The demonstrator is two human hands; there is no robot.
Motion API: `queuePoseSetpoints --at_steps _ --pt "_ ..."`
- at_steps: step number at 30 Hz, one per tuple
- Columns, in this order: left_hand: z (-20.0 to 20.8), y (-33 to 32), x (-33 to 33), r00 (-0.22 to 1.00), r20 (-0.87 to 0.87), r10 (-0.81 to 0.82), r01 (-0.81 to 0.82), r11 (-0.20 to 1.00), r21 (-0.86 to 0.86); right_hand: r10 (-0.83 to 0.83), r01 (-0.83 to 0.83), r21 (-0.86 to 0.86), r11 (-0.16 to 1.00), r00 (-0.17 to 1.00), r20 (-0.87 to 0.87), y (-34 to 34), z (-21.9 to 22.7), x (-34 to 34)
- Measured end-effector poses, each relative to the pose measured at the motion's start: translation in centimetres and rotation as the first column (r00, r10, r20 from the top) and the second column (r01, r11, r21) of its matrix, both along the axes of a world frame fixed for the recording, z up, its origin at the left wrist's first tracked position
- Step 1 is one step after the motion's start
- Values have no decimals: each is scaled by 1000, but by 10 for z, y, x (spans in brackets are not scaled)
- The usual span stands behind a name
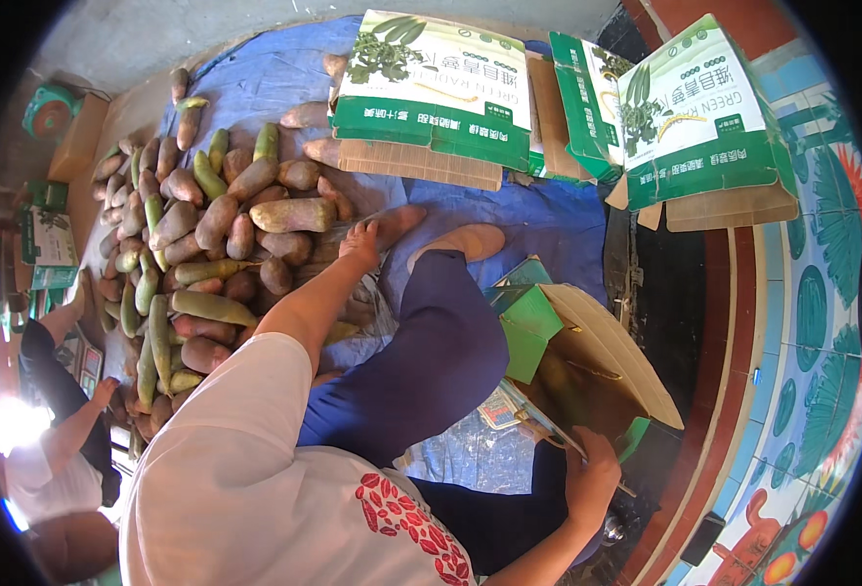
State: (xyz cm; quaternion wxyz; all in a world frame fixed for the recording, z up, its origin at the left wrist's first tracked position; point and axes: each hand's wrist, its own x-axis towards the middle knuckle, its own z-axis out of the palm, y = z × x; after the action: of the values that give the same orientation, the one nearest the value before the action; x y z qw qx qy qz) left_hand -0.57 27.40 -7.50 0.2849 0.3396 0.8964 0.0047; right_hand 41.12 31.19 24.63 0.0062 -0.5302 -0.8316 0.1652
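Observation:
My left hand (360, 242) reaches out over the blue sheet, its fingers curled at the near end of a long, soil-brown radish (401, 224). The fingers partly hide how firmly it is held. Close by on the left lies a big pile of green and brown radishes (218, 220). On my right stands an open cardboard box (611, 337) with a green flap. Something greenish shows dimly in its shaded inside. My right hand (592, 474) is closed around the near edge of this box, beside my leg.
Printed white-and-green cartons (434, 98) stand at the back, with another carton (704, 117) to their right. A blue sheet (538, 215) covers the floor. At the far left another person (69, 444) sits by the pile. A tiled wall (812, 293) bounds the right.

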Motion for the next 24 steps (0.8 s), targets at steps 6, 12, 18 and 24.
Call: queuePoseSetpoints --at_steps 6,12,18,24 --pt "-12 19 -6 994 34 103 -100 993 -68 1 -1 -30 1000 1000 16 4 1 -1" --pt "-14 32 -16 979 52 196 -188 975 -120 -13 15 -41 999 999 35 8 5 -8" --pt "8 37 0 997 -56 62 -72 976 -206 -30 33 -50 998 998 57 8 5 -8" --pt "-7 3 -1 981 99 164 -143 971 -192 -22 26 -49 998 996 81 6 3 -3"
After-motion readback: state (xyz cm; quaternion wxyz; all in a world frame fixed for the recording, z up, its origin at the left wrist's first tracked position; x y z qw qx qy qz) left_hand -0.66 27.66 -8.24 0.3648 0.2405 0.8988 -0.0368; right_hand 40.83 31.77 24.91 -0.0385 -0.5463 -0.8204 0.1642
